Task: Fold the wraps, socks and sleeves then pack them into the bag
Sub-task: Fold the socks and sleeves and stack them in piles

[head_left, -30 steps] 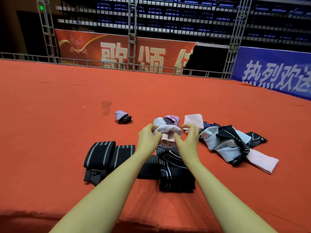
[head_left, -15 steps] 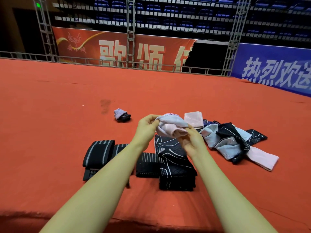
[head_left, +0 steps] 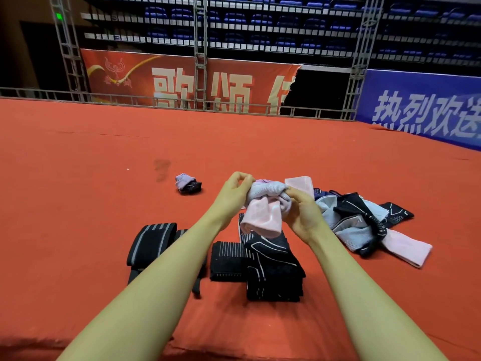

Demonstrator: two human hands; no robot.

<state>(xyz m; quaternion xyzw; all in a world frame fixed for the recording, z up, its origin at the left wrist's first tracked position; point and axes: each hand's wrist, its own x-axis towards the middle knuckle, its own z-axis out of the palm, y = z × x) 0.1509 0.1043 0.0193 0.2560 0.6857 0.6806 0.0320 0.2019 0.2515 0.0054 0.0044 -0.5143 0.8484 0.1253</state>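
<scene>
Both hands hold a pink and lavender sock bundle [head_left: 265, 209] in the air above the red cloth. My left hand [head_left: 234, 194] pinches its left end and my right hand [head_left: 303, 212] grips its right side. Under them lies a folded stack of black patterned sleeves [head_left: 273, 269], with a black striped wrap [head_left: 226, 261] beside it and rolled black wraps [head_left: 151, 241] further left. To the right sits a loose pile of grey, black and pink socks and sleeves [head_left: 364, 220]. No bag is in view.
A small rolled lavender and black sock [head_left: 188, 184] lies alone further back on the left. A folded pink piece [head_left: 302, 185] sits just behind my hands. The red cloth surface [head_left: 78, 178] stretches far back to a metal railing [head_left: 182, 105] and banners.
The sock bundle has been lifted off the cloth and turned between my hands; its pink end now hangs down. Both hands rose slightly and shifted their hold.
</scene>
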